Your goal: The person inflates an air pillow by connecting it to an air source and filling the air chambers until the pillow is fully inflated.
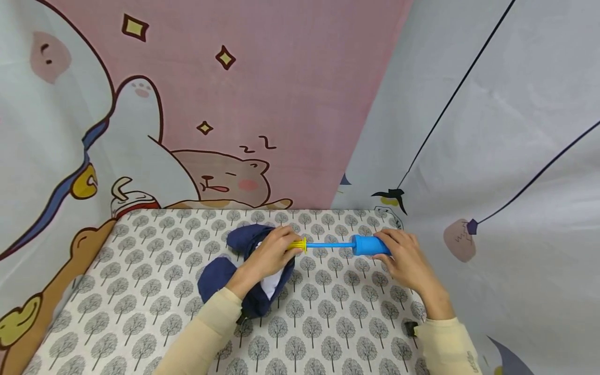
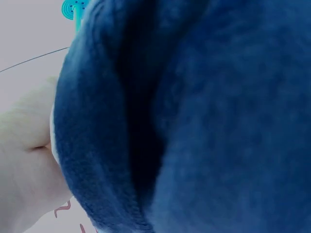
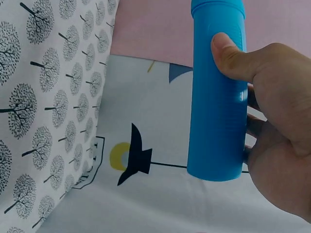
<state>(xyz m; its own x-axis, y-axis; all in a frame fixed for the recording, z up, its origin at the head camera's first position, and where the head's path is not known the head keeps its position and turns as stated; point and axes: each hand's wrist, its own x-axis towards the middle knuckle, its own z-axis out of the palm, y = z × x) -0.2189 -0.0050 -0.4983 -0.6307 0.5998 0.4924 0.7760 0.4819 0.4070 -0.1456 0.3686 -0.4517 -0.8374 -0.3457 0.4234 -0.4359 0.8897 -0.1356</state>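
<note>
A hand pump stretches between my two hands in the head view, its blue rod (image 1: 330, 245) drawn out of the barrel. My right hand (image 1: 404, 260) grips the blue barrel (image 3: 217, 111), with the thumb along its side in the right wrist view. At the other end my left hand (image 1: 271, 253) holds the yellow ribbed end (image 1: 298, 245) of the pump. Under and around the left hand is a navy, curved, soft fabric thing (image 1: 216, 278), shaped like a neck pillow, with a white part (image 1: 271, 284). Navy fabric (image 2: 233, 121) fills most of the left wrist view.
A white cloth with grey tree prints (image 1: 323, 312) covers the table. Behind it hangs a pink and white cartoon backdrop (image 1: 300, 104), and a pale sheet (image 1: 515, 156) closes off the right side. A small black item (image 1: 411, 328) shows beside the right sleeve.
</note>
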